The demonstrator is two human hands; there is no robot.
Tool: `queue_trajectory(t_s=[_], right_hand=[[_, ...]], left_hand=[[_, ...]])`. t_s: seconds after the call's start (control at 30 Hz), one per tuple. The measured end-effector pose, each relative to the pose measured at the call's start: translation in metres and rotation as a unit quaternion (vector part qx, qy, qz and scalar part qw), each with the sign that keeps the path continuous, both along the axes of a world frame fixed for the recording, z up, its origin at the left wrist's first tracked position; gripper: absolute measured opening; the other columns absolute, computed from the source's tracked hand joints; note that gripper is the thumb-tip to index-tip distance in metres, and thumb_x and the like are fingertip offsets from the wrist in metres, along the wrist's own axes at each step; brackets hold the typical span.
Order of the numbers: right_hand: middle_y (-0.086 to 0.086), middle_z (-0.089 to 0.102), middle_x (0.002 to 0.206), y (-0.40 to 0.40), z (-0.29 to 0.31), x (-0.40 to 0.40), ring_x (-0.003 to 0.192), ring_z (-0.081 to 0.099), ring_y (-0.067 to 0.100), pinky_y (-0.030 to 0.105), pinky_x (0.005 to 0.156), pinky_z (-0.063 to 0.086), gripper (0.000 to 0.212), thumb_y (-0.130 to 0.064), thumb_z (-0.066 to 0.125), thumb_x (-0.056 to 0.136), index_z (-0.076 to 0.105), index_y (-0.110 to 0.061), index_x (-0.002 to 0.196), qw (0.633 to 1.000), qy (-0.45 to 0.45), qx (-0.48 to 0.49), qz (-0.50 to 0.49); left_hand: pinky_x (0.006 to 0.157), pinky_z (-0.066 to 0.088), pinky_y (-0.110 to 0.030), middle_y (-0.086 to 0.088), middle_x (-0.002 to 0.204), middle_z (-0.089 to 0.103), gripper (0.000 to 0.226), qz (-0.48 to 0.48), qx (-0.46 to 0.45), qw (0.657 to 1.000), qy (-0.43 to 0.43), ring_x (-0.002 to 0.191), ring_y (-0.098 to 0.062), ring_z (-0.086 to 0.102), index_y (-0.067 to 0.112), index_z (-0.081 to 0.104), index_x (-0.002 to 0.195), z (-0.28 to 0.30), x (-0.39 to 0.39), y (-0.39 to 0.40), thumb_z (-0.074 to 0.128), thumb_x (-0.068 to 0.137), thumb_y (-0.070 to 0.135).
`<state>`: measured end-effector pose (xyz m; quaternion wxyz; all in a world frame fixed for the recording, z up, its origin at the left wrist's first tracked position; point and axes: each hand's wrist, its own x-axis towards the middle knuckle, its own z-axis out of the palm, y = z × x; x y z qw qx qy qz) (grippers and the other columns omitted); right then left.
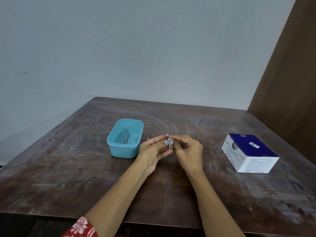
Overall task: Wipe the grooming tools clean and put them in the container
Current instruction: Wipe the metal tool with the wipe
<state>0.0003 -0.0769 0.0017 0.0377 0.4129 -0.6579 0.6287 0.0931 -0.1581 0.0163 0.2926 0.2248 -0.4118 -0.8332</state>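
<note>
Progress stands partway, by my reading. I see one metal tool (pixel 126 139) already lying inside the teal container (pixel 112 142), which sits on the bench (pixel 68 168). A second tool, a small metal nail clipper (pixel 168 136), is out of the container and not yet stowed. What is left, as I judge it, is to finish the wiping of this clipper and place it in the container; a small pale item (pixel 148 138) shows just right of the container, too small for me to identify.

The clipper stands roughly upright, just right of the container and above the bench. My left hand (pixel 152 151) pinches it at the fingertips. My right hand (pixel 187 150) has its fingers curled and pressed against the clipper, with a small pale blue wipe (pixel 166 142) between the hands. A blue and white swab box (pixel 249 152) rests well right of the container.
</note>
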Motion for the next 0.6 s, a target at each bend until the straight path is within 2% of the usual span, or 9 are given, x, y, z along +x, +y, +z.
queue_trajectory(t_s=[0.1,0.2,0.33,0.43,0.6], right_hand=[[0.000,0.074,0.084,0.000,0.002,0.000,0.079,0.070,0.011,0.025,0.071,0.056,0.028,0.007,0.063,0.079,0.076,-0.017,0.085,0.996,-0.083,-0.012,0.013],[0.006,0.074,0.079,0.001,0.005,0.001,0.073,0.069,0.015,0.023,0.066,0.054,0.022,0.007,0.065,0.078,0.075,-0.012,0.081,0.984,-0.171,-0.040,0.034],[0.010,0.067,0.071,0.002,0.010,-0.001,0.057,0.061,0.014,0.026,0.057,0.052,0.016,0.007,0.062,0.081,0.070,-0.007,0.080,0.938,-0.321,-0.109,0.065],[0.015,0.067,0.074,0.003,0.011,-0.001,0.060,0.065,0.015,0.024,0.056,0.055,0.012,0.008,0.061,0.083,0.068,-0.002,0.082,0.925,-0.351,-0.122,0.082],[0.016,0.070,0.077,0.002,0.011,-0.001,0.072,0.069,0.021,0.027,0.071,0.059,0.007,0.009,0.061,0.081,0.068,0.006,0.081,0.917,-0.365,-0.124,0.101]], left_hand=[[0.067,0.060,-0.028,-0.012,0.080,0.073,0.023,-0.016,-0.006,1.000,0.002,0.071,-0.018,0.071,-0.003,0.063,0.105,-0.001,0.000,0.000,0.061,0.082,-0.007],[0.067,0.060,-0.027,-0.013,0.080,0.073,0.022,-0.039,-0.003,0.999,0.006,0.070,-0.018,0.071,-0.003,0.064,0.103,0.000,0.000,0.000,0.058,0.083,-0.008],[0.063,0.059,-0.024,-0.012,0.082,0.070,0.018,-0.032,0.004,0.999,0.014,0.067,-0.016,0.071,0.000,0.064,0.093,0.001,0.000,0.000,0.054,0.085,-0.012],[0.066,0.060,-0.026,-0.015,0.090,0.068,0.020,-0.018,0.003,1.000,0.023,0.074,-0.020,0.070,-0.002,0.062,0.097,-0.001,0.001,0.000,0.053,0.085,-0.014],[0.071,0.060,-0.030,-0.017,0.096,0.069,0.028,-0.008,0.001,0.999,0.037,0.079,-0.022,0.071,-0.002,0.060,0.106,0.000,0.002,0.001,0.055,0.082,-0.016]])
